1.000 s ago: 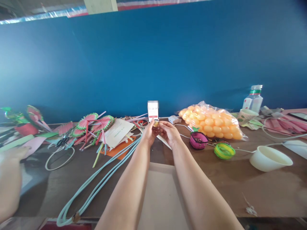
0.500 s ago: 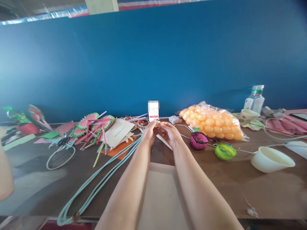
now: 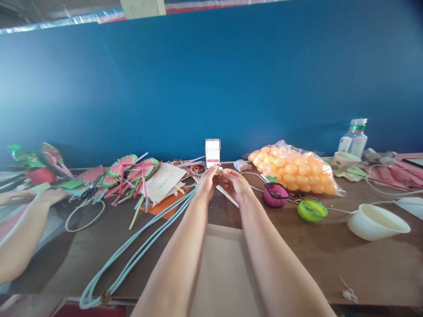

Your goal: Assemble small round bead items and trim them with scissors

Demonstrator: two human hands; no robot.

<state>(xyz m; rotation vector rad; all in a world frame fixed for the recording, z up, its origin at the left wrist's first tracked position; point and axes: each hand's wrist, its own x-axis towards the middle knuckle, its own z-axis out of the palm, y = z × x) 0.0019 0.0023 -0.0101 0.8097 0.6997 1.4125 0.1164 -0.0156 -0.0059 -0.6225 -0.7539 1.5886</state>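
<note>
Both my arms reach out over the brown table (image 3: 330, 259). My left hand (image 3: 207, 181) and my right hand (image 3: 235, 183) meet in the middle, and their fingertips pinch one small yellowish object (image 3: 218, 169) between them. It is too small to name. Just behind my hands a small white card with a red band (image 3: 212, 152) stands upright against the blue wall. A pale strip (image 3: 228, 197) lies under my right hand.
Pink and green paper fans (image 3: 134, 169), sticks and scissors (image 3: 87, 192) lie at the left. Teal hoops (image 3: 132, 253) run to the front edge. A bag of orange balls (image 3: 292, 167), a magenta cup (image 3: 275, 194), a green ring (image 3: 312, 209), a white bowl (image 3: 376, 221) and a bottle (image 3: 353, 136) sit right. Another person's arm (image 3: 23, 237) reaches in at the left.
My hands have stayed together on the small object. The other person's arm at the left has stretched forward along the table towards the paper pieces.
</note>
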